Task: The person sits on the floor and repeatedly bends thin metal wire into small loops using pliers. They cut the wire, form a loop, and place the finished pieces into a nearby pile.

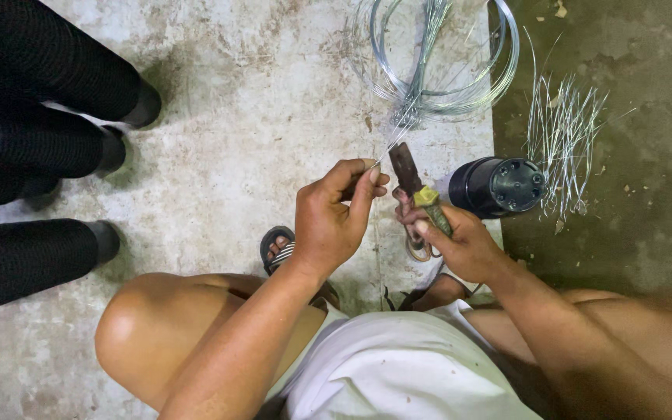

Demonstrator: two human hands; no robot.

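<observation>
I squat over a concrete floor. My left hand (334, 214) pinches the end of a thin silver wire (398, 128) between thumb and forefinger; the wire runs up to a coil of wire (445, 54) lying on the floor. My right hand (456, 241) grips the handle of a small rusty blade tool (407, 173) with yellow-green tape on its handle. The blade points up, right beside my left fingertips and the wire.
A pile of short cut wire pieces (561, 140) lies at the right. A black cylinder (499, 187) lies on its side just past my right hand. Several black ribbed tubes (48, 155) lie at the left. My sandalled foot (278, 247) shows below my hands.
</observation>
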